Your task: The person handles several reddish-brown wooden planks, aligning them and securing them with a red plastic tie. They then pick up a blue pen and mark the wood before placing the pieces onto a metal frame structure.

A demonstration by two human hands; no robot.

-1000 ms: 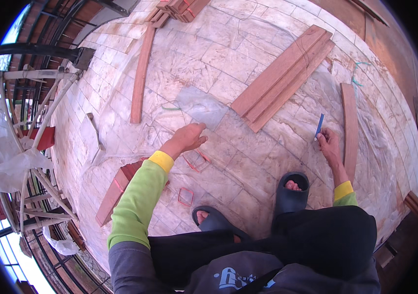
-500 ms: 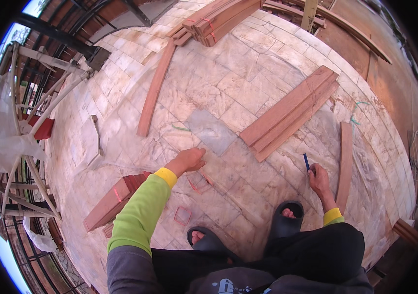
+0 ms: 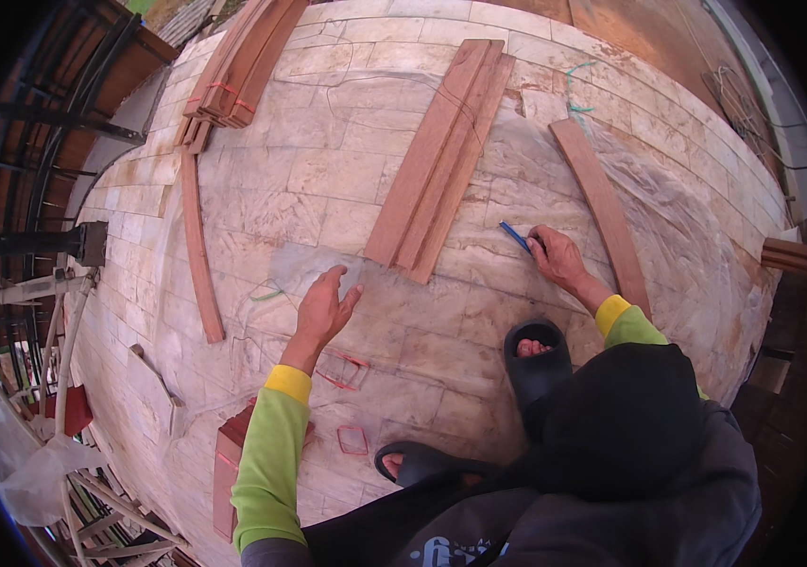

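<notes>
The view now swings so the stack of three planks (image 3: 438,161) sits between and above both hands rather than up to the right. The left hand (image 3: 325,307) now lifts off the stone floor (image 3: 328,180), fingers spread, closer to the planks' near end. The right hand (image 3: 555,257) with its blue pencil (image 3: 515,236) now lies just left of the single plank (image 3: 602,213).

The floor (image 3: 347,180) is made of pale stone slabs with clear joints, in bright daylight. Reddish wooden planks (image 3: 441,156) lie on it in bundles, another stack (image 3: 233,66) farther away. At the left edge stand dark metal railings (image 3: 35,170) and a white plastic bag (image 3: 40,477).
</notes>
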